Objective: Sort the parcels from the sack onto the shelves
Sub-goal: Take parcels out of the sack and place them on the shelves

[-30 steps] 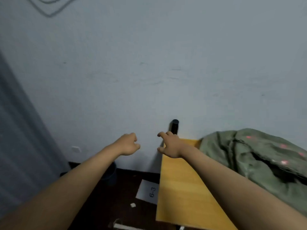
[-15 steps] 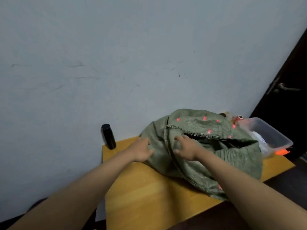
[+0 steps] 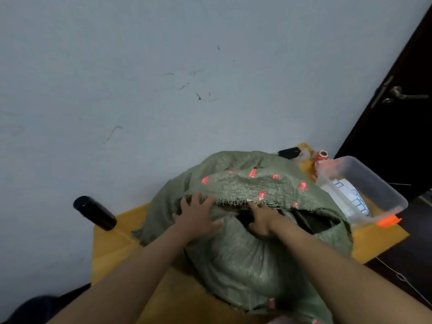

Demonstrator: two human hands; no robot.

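Note:
A bulky green woven sack [image 3: 245, 260] with small red marks lies on a yellow wooden table [image 3: 109, 249]. Its frayed mouth faces up and toward me. My left hand [image 3: 198, 216] lies spread on the sack's left side by the mouth, fingers straight. My right hand [image 3: 261, 218] reaches into the dark opening under the frayed rim; its fingertips are hidden inside. No parcel shows plainly inside the sack.
A black cylinder [image 3: 95, 212] stands at the table's back left against the grey wall. A clear plastic bin [image 3: 374, 190] with white items and an orange clip sits right of the sack. A red can [image 3: 321, 157] and a dark door [image 3: 397, 113] are beyond.
The view swung right from the table's left end onto the sack. Both hands moved from mid-air onto the sack, then up to its mouth; the right hand has entered the opening.

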